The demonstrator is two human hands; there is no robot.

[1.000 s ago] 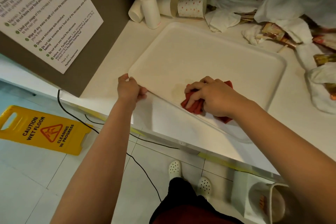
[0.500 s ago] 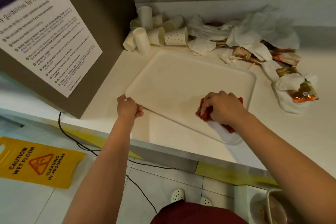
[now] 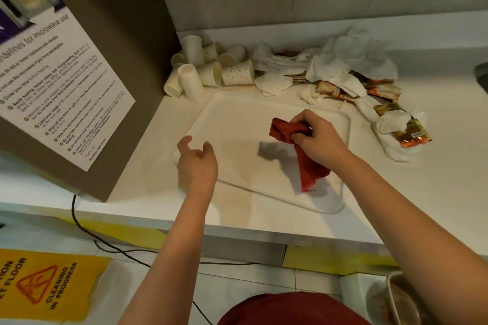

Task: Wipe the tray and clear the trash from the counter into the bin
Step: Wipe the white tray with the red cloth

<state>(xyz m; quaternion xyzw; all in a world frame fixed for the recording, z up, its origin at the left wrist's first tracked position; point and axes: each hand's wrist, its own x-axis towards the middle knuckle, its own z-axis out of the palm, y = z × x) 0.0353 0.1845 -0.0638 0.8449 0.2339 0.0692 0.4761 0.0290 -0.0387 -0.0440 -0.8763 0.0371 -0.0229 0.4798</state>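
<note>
White counter point(image 3: 396, 206) along grey wall; posted microwave guidelines sheet point(image 3: 60, 82) far left. Paper cups point(image 3: 211, 71) heaped at back left corner. Left hand point(image 3: 196, 163) over near-left edge of tray point(image 3: 237, 119), fingers loosely apart, gripping nothing. Right hand point(image 3: 320, 137) above tray centre, fingers clamped on red cloth point(image 3: 303, 155), tail hanging. Napkins and wrappers point(image 3: 351, 79) piled back right.

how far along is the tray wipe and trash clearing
Early on. The right hand holds the red cloth lifted above the tray, which shows a faint brownish smear, so I can't call the wiping done. The left hand hovers open at the tray's near-left corner. Still left on the counter: paper cups, crumpled napkins and wrappers.
</note>
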